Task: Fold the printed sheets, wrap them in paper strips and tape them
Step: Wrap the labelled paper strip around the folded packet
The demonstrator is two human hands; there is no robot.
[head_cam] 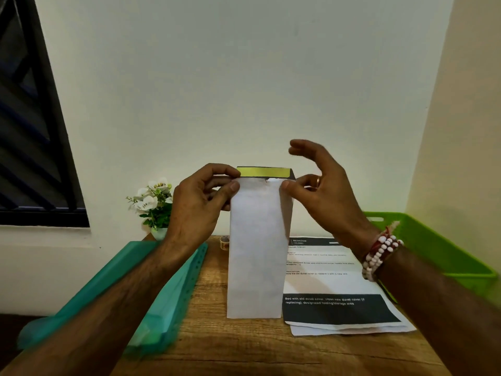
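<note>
Plain pale wall (244,77) behind, barred window (32,118) at left, wooden table (244,346) below. The folded sheet (257,248) is held upright over the table centre, blank side to the camera, with a dark and yellow printed band showing at its top edge. Left hand (200,199) pinches the top left corner between thumb and fingers. Right hand (320,183) pinches the top right corner with thumb and a bent finger; remaining fingers spread and raised, blurred. Bead bracelets (379,253) on the right wrist. Printed sheets (339,289) lie flat at right, overhanging the table's right edge. Green tray (433,240) further right, contents not visible. Teal folder (168,289) hangs over the left edge. Tape roll (224,242) and flower pot (156,202) near the back edge. Front of table bare.
</note>
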